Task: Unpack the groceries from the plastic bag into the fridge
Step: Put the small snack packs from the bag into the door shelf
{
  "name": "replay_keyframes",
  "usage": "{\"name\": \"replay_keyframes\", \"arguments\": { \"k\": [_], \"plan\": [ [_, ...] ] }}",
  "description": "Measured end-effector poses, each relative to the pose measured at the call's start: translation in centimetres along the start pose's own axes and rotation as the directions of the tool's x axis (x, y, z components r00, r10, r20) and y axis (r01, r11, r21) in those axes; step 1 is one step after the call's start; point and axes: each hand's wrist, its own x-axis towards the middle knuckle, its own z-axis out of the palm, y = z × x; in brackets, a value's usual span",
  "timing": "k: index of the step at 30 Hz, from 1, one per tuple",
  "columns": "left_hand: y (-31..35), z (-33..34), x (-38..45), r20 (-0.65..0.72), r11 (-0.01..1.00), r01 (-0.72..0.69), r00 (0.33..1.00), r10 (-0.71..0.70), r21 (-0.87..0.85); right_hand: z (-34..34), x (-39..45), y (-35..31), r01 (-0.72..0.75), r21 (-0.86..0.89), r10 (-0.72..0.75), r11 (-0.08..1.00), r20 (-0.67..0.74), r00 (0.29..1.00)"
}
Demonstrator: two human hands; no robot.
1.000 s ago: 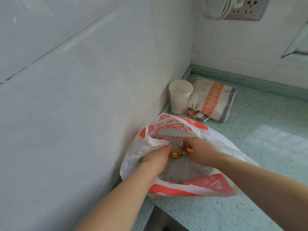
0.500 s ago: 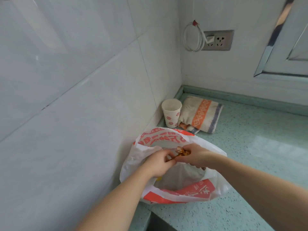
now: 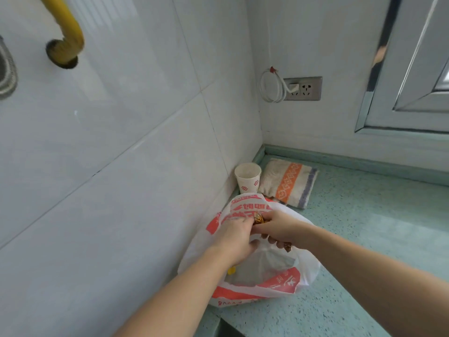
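Two hands meet over the mouth of a white and orange plastic bag (image 3: 245, 276), which sits on the pale green counter (image 3: 364, 239) tight against the tiled wall (image 3: 121, 190). The right hand (image 3: 281, 229) has its fingers curled round small gold-wrapped items (image 3: 258, 218) — one shiny end pokes out at the top of the fist, another brown end shows under the little finger. The left hand (image 3: 237, 235) is pressed up against it, fingers bent and touching the same wrappers at the top; whether it truly grips them I cannot tell. Both hands hover just above the bag's open rim. Something small and yellow (image 3: 231, 270) shows inside the bag by the left wrist.

Behind the bag stands a paper cup (image 3: 247, 178) in the corner, with a folded towel (image 3: 289, 184) just beside it — orange band, blue stripe. On the back wall, a socket (image 3: 303, 88) carries a coiled white cable (image 3: 271, 87). A yellow pipe (image 3: 65, 32) enters the wall at upper left.
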Motion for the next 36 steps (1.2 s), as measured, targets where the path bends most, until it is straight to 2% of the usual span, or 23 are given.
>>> {"name": "replay_keyframes", "arguments": {
  "k": [2, 4, 10, 13, 19, 23, 27, 33, 36],
  "plan": [
    [0.4, -0.1, 0.0, 0.0, 0.985, 0.021, 1.0, -0.021, -0.169, -0.4, -0.6, 0.1, -0.015, 0.04, 0.015, 0.999, 0.01, 1.0],
    [0.6, -0.4, 0.0, 0.001, 0.971, 0.023, 1.0, -0.024, -0.237, -1.0, -1.5, 0.3, -0.018, 0.057, 0.018, 0.998, 0.003, 1.0],
    [0.7, -1.5, 0.0, -0.004, 0.956, 0.049, 0.999, -0.052, -0.29, -3.3, -5.8, 0.1, -0.01, -0.008, 0.008, 1.0, -0.188, 0.982],
    [0.9, -2.3, -0.7, -0.04, 0.956, -0.004, 0.999, -0.009, -0.294, -3.6, -8.5, -0.5, -0.029, -0.039, 0.016, 0.999, -0.29, 0.957],
    [0.9, -4.0, -3.4, -0.079, 0.941, -0.127, 0.991, 0.107, -0.315, -1.6, -13.4, -2.4, -0.096, -0.233, -0.019, 0.968, -0.448, 0.894],
    [0.7, -5.9, -4.9, -0.16, 0.899, -0.186, 0.978, 0.132, -0.397, -0.7, -16.2, -3.4, -0.056, -0.381, -0.184, 0.923, -0.564, 0.805],
    [2.2, -8.7, -5.7, -0.181, 0.896, -0.236, 0.967, 0.178, -0.376, -0.8, -19.8, -3.4, -0.14, -0.541, -0.31, 0.83, -0.654, 0.691],
    [9.3, -11.4, -7.9, -0.251, 0.895, -0.378, 0.914, 0.32, -0.236, -2.1, -27.9, -0.5, -0.265, -0.503, -0.298, 0.822, -0.778, 0.553],
    [15.1, -11.8, -9.9, -0.253, 0.862, -0.465, 0.875, 0.413, -0.2, -2.7, -34.0, 2.6, -0.307, -0.446, -0.281, 0.841, -0.844, 0.456]
  ]
}}
